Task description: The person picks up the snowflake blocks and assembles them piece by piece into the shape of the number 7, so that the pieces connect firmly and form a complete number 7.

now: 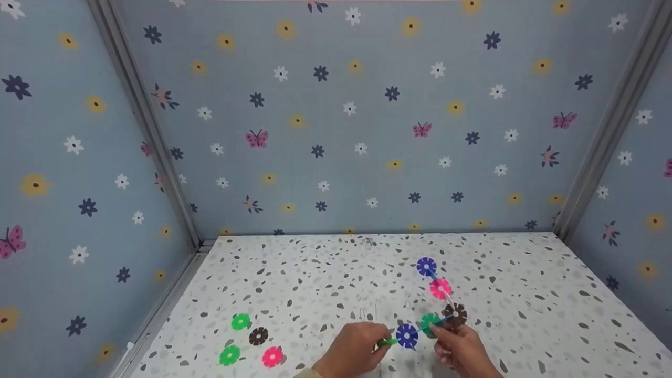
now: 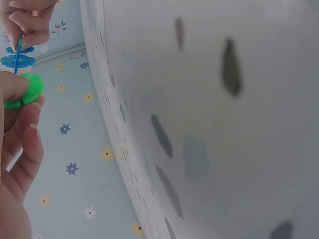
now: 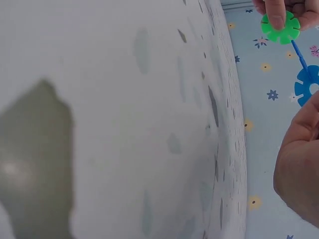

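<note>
My left hand (image 1: 357,346) pinches a bright green notched disc (image 3: 280,29), seen nearly edge-on in the head view. Just right of it is the end of a chain of slotted plastic discs, beginning with a blue disc (image 1: 407,336). A teal-green disc (image 1: 430,325) follows in the chain, then a brown disc (image 1: 455,314), a pink disc (image 1: 440,289) and another blue disc (image 1: 426,266) at the far end. Edge-on pieces link them. My right hand (image 1: 464,349) grips the chain around the teal-green disc, thumb on top. Its lower fingers are partly hidden.
To the left on the speckled table (image 1: 315,283) lie several loose discs: a green disc (image 1: 241,322), a brown disc (image 1: 258,336), a second green disc (image 1: 229,355) and a pink disc (image 1: 272,357). Flower-patterned panels (image 1: 336,173) enclose the table at back and sides.
</note>
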{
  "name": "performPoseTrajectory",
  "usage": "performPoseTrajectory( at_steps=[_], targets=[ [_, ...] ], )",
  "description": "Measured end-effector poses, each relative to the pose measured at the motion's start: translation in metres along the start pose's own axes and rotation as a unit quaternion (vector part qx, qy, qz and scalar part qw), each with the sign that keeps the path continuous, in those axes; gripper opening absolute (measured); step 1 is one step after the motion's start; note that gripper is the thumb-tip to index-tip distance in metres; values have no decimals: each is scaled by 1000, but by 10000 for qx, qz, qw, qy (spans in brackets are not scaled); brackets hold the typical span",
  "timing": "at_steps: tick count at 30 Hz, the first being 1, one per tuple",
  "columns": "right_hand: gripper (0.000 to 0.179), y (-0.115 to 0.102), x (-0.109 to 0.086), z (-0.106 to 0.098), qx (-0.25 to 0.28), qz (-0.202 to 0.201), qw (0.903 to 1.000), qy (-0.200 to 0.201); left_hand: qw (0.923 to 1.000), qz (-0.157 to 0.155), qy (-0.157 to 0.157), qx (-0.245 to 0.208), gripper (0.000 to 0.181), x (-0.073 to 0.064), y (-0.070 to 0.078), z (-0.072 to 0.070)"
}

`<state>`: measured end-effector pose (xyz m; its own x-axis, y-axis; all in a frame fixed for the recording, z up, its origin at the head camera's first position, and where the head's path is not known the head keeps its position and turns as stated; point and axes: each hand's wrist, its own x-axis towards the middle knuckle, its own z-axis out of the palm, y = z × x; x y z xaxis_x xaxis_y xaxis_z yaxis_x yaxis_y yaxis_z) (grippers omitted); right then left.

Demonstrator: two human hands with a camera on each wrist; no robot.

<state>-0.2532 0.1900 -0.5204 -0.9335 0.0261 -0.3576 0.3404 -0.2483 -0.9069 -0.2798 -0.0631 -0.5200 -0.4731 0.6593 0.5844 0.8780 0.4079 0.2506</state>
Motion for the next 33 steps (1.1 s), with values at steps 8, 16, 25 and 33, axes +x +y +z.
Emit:
performPoseTrajectory(
  at_steps=[8, 16, 25, 33],
  targets=[
    [16, -1, -3, 2, 79, 9, 9999, -82, 9999, -9, 119, -12, 17, 2, 1, 4],
    [12, -3, -5, 3, 78, -96, 9995, -287, 9993, 170, 327, 39, 30, 5, 6, 6],
    [17, -9, -4, 5, 94, -363, 9980, -507, 9962, 334, 802, -75, 36, 8, 8, 11],
    [28, -11, -6, 11, 167, -461, 9972, -562, 9958, 276, 870, -64, 35, 9, 11, 13]
  ],
)
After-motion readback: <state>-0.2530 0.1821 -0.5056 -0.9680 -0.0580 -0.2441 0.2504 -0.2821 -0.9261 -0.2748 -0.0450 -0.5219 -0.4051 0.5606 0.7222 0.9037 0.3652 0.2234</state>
